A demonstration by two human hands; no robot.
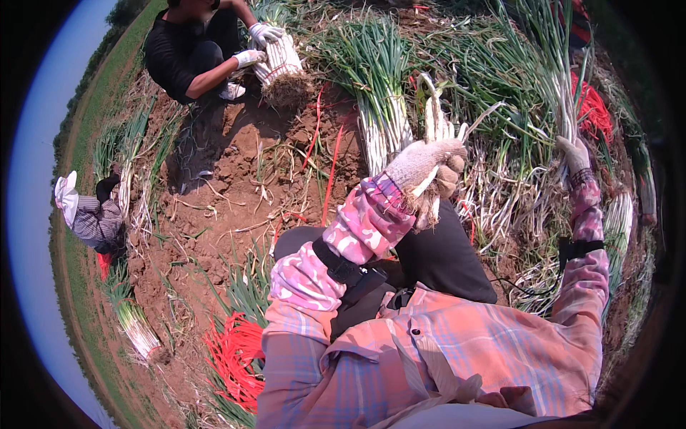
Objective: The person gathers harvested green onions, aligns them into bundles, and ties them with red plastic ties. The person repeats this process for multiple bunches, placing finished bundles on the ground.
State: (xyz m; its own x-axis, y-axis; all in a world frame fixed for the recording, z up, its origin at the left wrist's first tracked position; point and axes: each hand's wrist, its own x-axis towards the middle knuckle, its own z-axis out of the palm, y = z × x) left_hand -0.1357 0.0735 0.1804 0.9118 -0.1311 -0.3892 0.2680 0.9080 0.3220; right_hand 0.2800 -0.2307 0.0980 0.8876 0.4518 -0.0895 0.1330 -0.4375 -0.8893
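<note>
My left hand (429, 166), in a knitted work glove, is closed around a short bunch of white scallion stalks (437, 120). Roots hang below that fist, above my dark-trousered knee. Off to the right, my gloved right hand (574, 155) grips the lower stalks of long green scallions (561, 91), whose leaves rise towards the top of the view. Between and beyond both hands lies a loose heap of scallions (498, 177), roots towards me. A scallion bundle (383, 118) bound with a red tie rests just past my left hand.
A co-worker (185, 59) in white gloves holds a tied scallion bundle (284, 61). Another person (99, 217) bends at far left. Red plastic strips lie in a pile (236, 356) by my left side and another pile (592, 110) at right. A bound bundle (136, 327) lies on the soil.
</note>
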